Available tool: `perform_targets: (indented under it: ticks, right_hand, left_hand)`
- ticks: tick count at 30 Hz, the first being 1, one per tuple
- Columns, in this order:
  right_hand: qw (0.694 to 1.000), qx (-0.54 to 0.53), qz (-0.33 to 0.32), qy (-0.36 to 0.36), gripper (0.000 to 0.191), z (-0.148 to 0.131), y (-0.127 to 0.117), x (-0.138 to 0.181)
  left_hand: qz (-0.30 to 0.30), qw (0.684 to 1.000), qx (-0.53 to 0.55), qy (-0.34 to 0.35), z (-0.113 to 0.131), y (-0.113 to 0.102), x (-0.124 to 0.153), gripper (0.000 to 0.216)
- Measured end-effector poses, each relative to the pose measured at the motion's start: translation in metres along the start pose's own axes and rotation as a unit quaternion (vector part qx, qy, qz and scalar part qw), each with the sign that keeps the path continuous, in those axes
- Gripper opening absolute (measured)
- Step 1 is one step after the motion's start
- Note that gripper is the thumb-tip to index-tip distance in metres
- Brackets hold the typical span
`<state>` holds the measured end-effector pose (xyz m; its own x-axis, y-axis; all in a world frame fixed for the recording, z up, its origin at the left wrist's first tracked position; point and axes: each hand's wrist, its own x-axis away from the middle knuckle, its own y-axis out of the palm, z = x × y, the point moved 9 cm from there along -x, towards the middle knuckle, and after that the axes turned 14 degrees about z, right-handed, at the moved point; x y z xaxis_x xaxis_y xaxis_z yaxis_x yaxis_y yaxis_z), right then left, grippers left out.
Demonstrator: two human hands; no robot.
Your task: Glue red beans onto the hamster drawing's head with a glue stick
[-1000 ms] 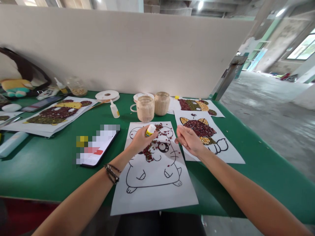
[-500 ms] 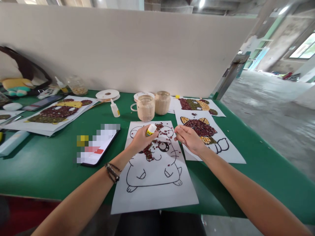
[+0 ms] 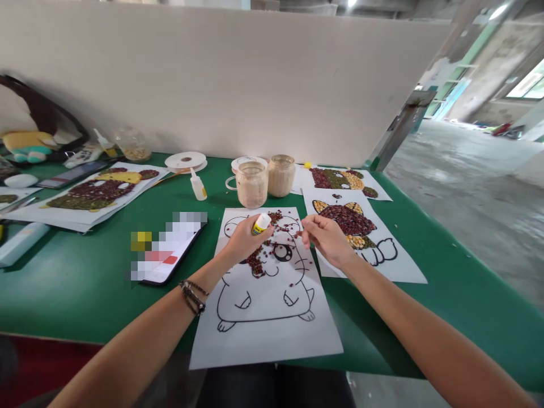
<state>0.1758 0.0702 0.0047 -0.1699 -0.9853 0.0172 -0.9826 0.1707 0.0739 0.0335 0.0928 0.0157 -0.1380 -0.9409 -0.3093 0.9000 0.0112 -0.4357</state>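
My left hand (image 3: 246,237) is closed around a small glue bottle (image 3: 261,224) with a white cap and yellow label, above the upper part of a line drawing of a round animal (image 3: 266,306). Small red and green beans (image 3: 257,263) cover a strip between the drawing's eyes, and more lie loose around its head. At the sheet's upper right edge hovers my right hand (image 3: 325,238), thumb and forefinger pinched together, the other fingers curled loosely. Whatever is in that pinch is too small to make out. My left fingers hide one eye of the drawing.
Behind the sheet stand two jars, a handled jar (image 3: 252,187) and a plain jar (image 3: 281,177). A phone (image 3: 174,252) lies at left, with another glue bottle (image 3: 198,186) beyond it. A bean-covered cat picture (image 3: 382,266) lies at right. A white partition (image 3: 221,85) borders the table's back.
My right hand's fingers have loosened and spread slightly apart near the same spot. My left hand keeps its hold on the glue bottle, almost still. The view has shifted a little.
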Motion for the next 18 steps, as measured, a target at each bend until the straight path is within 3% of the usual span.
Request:
perform_targets:
  ticks: [6, 12, 18]
  right_hand:
    - [0.999, -0.018, -0.011, -0.03, 0.031, -0.006, 0.003, 0.003]
    - [1.0, -0.011, -0.011, -0.017, 0.038, -0.002, 0.003, 0.003]
    - [0.999, -0.016, -0.041, -0.026, 0.018, -0.005, 0.01, 0.005]
  left_hand:
    - [0.01, 1.0, 0.0, 0.014, 0.001, 0.0, -0.001, 0.018]
    - [0.001, 1.0, 0.003, -0.002, 0.0, 0.001, -0.001, 0.019]
    - [-0.001, 1.0, -0.004, -0.003, -0.001, 0.0, 0.0, 0.019]
